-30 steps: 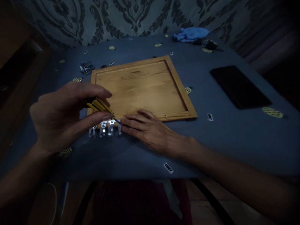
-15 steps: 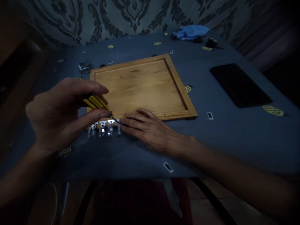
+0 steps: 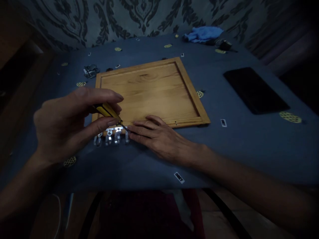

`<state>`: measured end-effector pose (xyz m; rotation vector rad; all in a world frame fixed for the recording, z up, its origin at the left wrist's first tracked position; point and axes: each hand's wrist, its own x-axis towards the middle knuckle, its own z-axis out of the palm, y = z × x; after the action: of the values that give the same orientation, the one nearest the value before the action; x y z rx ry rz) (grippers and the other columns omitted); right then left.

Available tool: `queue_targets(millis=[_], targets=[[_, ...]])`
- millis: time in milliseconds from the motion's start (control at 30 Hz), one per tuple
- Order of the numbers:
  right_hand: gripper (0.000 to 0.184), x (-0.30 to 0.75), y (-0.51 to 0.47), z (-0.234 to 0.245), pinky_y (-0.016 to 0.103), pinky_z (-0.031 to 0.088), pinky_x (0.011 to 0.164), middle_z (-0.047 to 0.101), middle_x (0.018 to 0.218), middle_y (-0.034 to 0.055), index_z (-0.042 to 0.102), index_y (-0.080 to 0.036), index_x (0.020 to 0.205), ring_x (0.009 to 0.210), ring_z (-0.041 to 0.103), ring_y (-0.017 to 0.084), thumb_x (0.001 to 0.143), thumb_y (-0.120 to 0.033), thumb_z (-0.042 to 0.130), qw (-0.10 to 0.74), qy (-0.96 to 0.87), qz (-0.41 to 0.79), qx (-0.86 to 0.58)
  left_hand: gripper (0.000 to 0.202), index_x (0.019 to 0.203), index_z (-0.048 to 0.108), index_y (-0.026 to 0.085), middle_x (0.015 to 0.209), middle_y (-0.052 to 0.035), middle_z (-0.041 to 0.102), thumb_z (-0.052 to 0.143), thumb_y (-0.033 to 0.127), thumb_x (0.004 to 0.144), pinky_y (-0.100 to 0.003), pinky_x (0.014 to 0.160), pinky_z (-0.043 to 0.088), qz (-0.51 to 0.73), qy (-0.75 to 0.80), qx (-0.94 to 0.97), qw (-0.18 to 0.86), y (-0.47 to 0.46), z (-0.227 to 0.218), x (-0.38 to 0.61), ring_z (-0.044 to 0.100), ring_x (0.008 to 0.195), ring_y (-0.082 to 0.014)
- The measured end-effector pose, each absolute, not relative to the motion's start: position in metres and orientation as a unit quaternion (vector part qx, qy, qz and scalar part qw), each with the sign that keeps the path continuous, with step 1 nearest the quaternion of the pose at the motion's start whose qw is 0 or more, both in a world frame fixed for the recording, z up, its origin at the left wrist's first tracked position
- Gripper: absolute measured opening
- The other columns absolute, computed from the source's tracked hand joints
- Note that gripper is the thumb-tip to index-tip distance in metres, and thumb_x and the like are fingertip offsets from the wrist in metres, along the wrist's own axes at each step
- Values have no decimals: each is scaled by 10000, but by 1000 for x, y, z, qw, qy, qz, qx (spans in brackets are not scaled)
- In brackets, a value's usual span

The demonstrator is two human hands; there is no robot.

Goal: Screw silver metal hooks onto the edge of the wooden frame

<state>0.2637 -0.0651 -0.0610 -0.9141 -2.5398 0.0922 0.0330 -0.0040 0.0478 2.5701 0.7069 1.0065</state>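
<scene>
My left hand [image 3: 72,124] is closed around the yellow and black handle of a screwdriver [image 3: 107,111]. Its shaft slants down to the right, and the tip meets the right end of a metal hook strip [image 3: 117,129] beside my right fingertips. Several silver hooks hang from that strip along the near edge of a framed wooden board [image 3: 152,89]. My right hand [image 3: 159,137] lies flat with fingers stretched out, across the board's near edge, fingertips at the strip's right end. The exact contact under those fingertips is hidden.
The board lies on a blue patterned tablecloth [image 3: 199,146]. Left behind it is a small heap of metal pieces [image 3: 91,71]. A black tablet-like slab [image 3: 255,89] lies to the right. A blue cloth [image 3: 204,34] and a dark object [image 3: 223,44] are at the back right.
My left hand has shifted slightly to the right, and the screwdriver handle stands a little steeper, its tip still at the same end of the strip. My right hand and the board have stayed put.
</scene>
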Motion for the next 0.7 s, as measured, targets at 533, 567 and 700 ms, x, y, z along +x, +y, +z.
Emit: queue_targets(millis=[533, 567, 700], targets=[[444, 263, -66, -55, 552, 394, 1148, 585, 1498, 104, 540, -144, 1450, 1412, 513, 277, 1010, -106, 497, 197, -920, 47, -335, 507, 1283, 685, 425, 1015, 24, 774, 778, 169, 856, -358, 709, 564, 377, 209, 894, 125, -2, 45, 39, 708, 819, -166], [440, 263, -66, -54, 556, 393, 1150, 577, 1506, 102, 539, -144, 1449, 1413, 512, 278, 1014, -109, 490, 195, -921, 47, -334, 518, 1289, 682, 426, 1030, 29, 776, 770, 153, 858, -350, 728, 575, 375, 208, 894, 129, -2, 45, 39, 716, 831, -163], [446, 264, -66, -53, 552, 390, 1154, 570, 1515, 99, 526, -143, 1459, 1419, 504, 278, 1019, -108, 470, 186, -923, 49, -334, 542, 1315, 661, 440, 1047, 42, 780, 732, 126, 879, -331, 752, 603, 353, 204, 902, 143, -2, 49, 36, 736, 839, -160]])
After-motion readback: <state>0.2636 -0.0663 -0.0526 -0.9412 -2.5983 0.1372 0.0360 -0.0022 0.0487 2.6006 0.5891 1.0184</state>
